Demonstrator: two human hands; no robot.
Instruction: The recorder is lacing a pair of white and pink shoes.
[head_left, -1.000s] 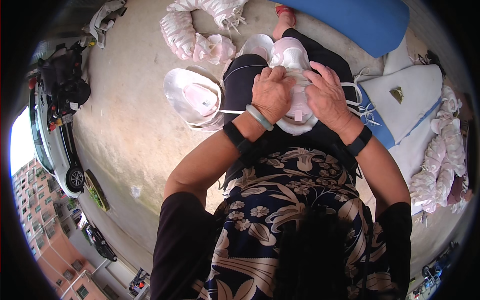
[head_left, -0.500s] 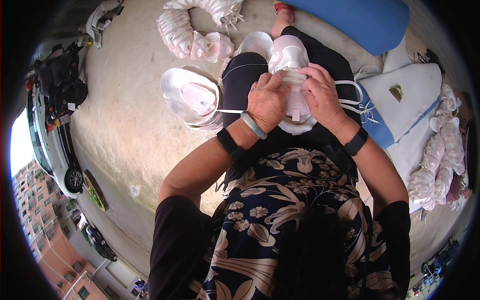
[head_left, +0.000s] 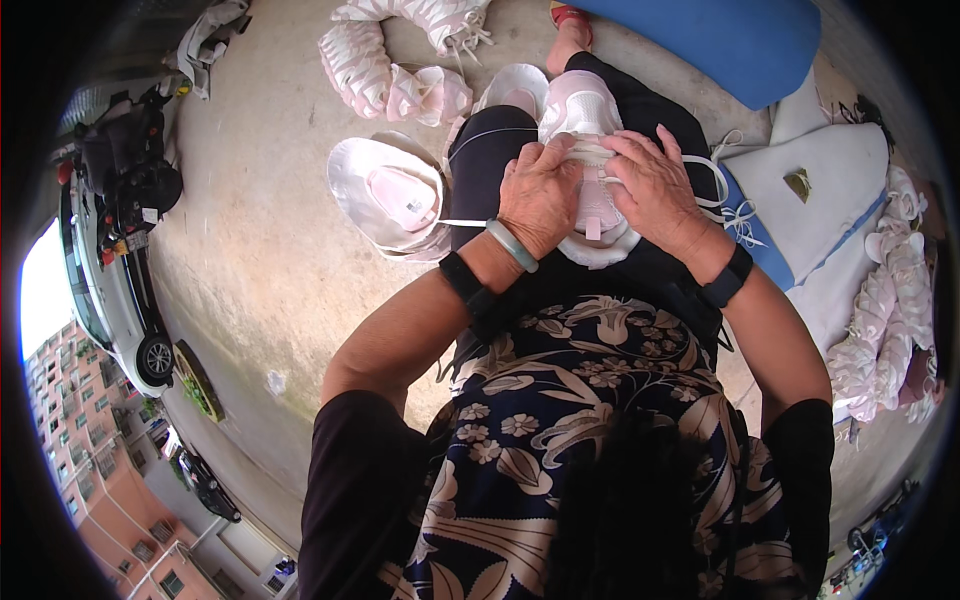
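Note:
A pink and white shoe (head_left: 580,108) lies on my lap, toe pointing away from me, its pink tongue (head_left: 597,208) showing between my hands. On the left side of the lacing, my left hand (head_left: 540,195) is closed, thumb and fingers pinching the white shoelace (head_left: 465,222). My right hand (head_left: 655,187) grips the lace from the other side, its index finger partly raised. Loose lace loops over my right thigh, and another length stretches left from under my left hand. The fingertips hide part of the eyelet rows.
Unfinished-looking shoe uppers (head_left: 385,195) rest beside my left knee. A curved row of nested uppers (head_left: 360,70) lies farther off on the concrete floor. At right are white-and-blue sheets (head_left: 810,190) with loose laces, and stacked shoes (head_left: 885,310). A blue sheet (head_left: 720,45) lies beyond my foot.
My right hand has shifted slightly right and its index finger has lifted outward. The left hand stays almost in place at the lacing. The whole view has moved a little.

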